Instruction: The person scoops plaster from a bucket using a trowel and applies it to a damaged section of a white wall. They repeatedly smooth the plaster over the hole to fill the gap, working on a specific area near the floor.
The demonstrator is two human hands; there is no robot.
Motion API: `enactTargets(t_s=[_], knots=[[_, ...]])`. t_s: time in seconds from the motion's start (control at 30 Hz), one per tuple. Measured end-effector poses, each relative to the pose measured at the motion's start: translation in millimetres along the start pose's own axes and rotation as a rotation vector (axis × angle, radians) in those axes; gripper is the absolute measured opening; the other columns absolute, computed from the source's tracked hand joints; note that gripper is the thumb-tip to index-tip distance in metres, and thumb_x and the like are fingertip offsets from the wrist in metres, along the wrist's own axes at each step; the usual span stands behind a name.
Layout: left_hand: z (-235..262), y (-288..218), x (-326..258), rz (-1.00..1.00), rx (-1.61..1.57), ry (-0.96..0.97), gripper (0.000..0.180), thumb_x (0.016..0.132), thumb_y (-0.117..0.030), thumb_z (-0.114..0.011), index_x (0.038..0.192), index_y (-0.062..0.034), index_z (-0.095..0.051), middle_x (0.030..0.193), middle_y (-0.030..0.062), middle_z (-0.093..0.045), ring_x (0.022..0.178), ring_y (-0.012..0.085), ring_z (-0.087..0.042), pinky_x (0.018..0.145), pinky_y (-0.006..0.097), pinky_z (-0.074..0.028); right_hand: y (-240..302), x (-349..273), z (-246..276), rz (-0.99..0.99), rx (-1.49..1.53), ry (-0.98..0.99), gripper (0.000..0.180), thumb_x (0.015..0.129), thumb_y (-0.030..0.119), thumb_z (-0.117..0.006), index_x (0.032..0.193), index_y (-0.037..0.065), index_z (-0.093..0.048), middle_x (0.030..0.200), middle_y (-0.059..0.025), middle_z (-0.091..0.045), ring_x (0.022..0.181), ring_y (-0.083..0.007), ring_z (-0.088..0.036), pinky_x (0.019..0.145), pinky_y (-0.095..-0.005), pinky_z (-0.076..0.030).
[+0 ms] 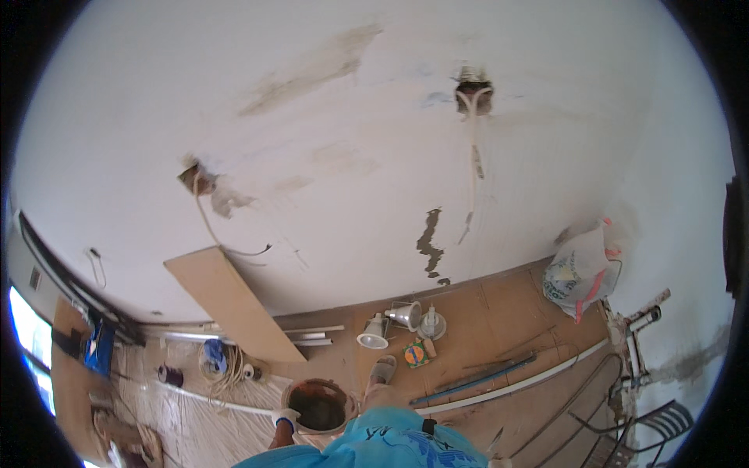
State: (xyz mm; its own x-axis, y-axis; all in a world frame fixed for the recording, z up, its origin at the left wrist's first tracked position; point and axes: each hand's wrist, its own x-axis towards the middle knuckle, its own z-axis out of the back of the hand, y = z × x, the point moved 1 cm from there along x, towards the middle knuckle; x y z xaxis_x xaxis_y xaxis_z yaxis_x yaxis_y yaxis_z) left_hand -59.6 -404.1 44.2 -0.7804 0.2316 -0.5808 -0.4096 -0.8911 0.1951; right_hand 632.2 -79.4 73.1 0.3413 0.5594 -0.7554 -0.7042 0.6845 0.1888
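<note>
At the lower middle, a round bucket (343,394) with a reddish rim holds a dark grey wet-looking mix. My left hand (285,419), in a white glove, grips the bucket's rim on its left side. Only a sliver of my right hand (499,462), also pale as if gloved, shows at the bottom edge. From it points up a narrow tool with a tapered metal blade (495,441); its handle is out of sight. My foot in a sandal (382,369) stands just right of the bucket.
Ahead, the white wall (351,226) has two holes with hanging cables. A board (234,300) leans against it. Lamps (404,315), a small box (418,353), pipes (507,376), a white bag (581,271), cable coils (226,370) and a metal chair (647,429) lie around.
</note>
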Motion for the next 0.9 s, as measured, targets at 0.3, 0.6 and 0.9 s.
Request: enactTargets(t_s=[0.3, 0.6, 0.9], knots=[[-19, 6, -37, 0.334, -0.593, -0.089, 0.045, 0.064, -0.026, -0.093, 0.101, -0.0021, -0.081, 0.101, 0.0153, -0.08, 0.097, 0.025, -0.078, 0.085, 0.039, -0.062, 15, -4, 18, 0.048, -0.034, 0.045, 0.046, 0.091, 0.04, -0.066, 0.116, 0.003, -0.071, 0.111, -0.0213, -0.075, 0.097, -0.0371, -0.072, 0.086, -0.0474, -0.058], [-16, -7, -112, 0.638, -0.852, -0.083, 0.042, 0.064, -0.022, -0.092, 0.099, -0.0011, -0.081, 0.098, 0.0179, -0.08, 0.097, 0.0289, -0.078, 0.084, 0.041, -0.062, 29, 10, 37, 0.094, -0.128, 0.082, 0.048, 0.088, 0.035, -0.067, 0.126, 0.005, -0.069, 0.118, -0.0198, -0.074, 0.102, -0.0346, -0.072, 0.088, -0.0457, -0.057], [-25, -5, -156, 0.617, -0.746, -0.029, 0.037, 0.072, -0.019, -0.092, 0.102, -0.0013, -0.081, 0.095, 0.0133, -0.08, 0.089, 0.0198, -0.077, 0.079, 0.037, -0.061, 24, 26, 41, 0.124, -0.194, 0.147, 0.055, 0.086, 0.03, -0.068, 0.136, 0.008, -0.068, 0.124, -0.0184, -0.074, 0.106, -0.0321, -0.071, 0.091, -0.0439, -0.056]])
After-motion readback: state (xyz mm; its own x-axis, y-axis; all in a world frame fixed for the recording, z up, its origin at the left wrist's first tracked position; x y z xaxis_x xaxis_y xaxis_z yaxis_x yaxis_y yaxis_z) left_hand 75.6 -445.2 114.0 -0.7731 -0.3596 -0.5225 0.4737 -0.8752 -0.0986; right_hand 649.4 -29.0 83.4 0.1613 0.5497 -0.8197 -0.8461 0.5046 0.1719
